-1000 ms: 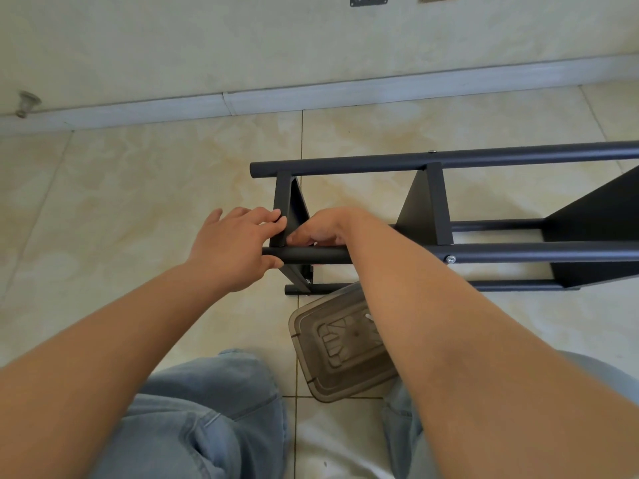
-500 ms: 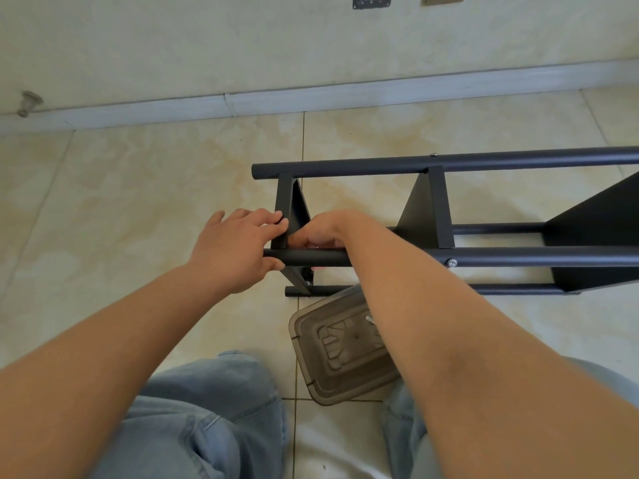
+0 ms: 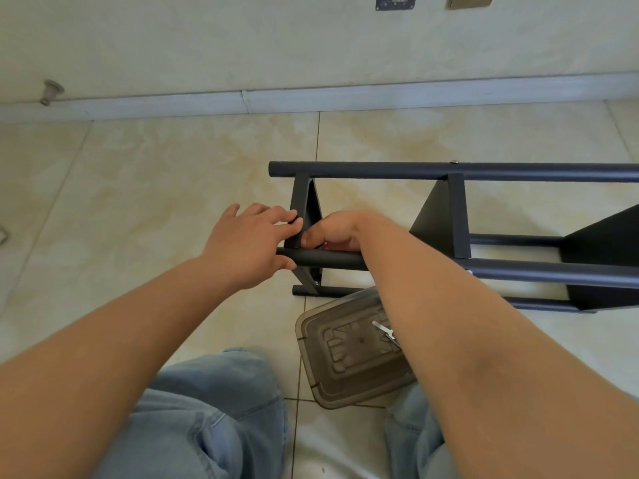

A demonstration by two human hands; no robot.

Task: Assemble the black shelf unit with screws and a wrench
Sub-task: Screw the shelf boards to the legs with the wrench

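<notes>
The black shelf unit (image 3: 449, 216) lies on its side on the tiled floor (image 3: 155, 188), its tubes running off to the right. The left hand (image 3: 247, 242) wraps around the end of the near tube (image 3: 332, 259), fingers resting on the end panel (image 3: 304, 209). The right hand (image 3: 332, 231) is curled just behind that tube beside the panel; whether it pinches anything cannot be told. A wrench (image 3: 385, 331) lies on a translucent plastic lid (image 3: 345, 354) near the knees.

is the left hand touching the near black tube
Touching. The head view shows the left hand on the end of the near black tube, thumb beneath it and fingers above, no gap.
</notes>
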